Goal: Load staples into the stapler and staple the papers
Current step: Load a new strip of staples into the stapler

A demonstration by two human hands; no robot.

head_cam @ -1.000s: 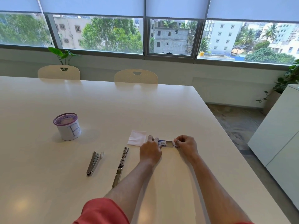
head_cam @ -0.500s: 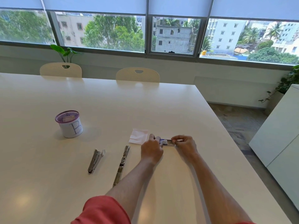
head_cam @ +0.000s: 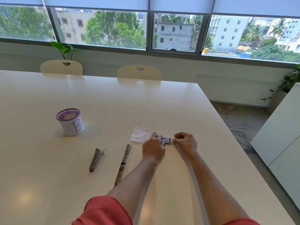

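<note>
Both hands, left and right, pinching staple box at frame centre; risk of spilling staples through hasty tug.

Two staplers; one cup; two chairs.

The table is cream white and glossy. The cup is white with a purple mesh rim and a blue letter B drawn on its side. The two staplers are silver metal. The folded paper is plain white. The small staple box shows white, blue and purple. The sleeves are coral red. The chairs are cream.
</note>
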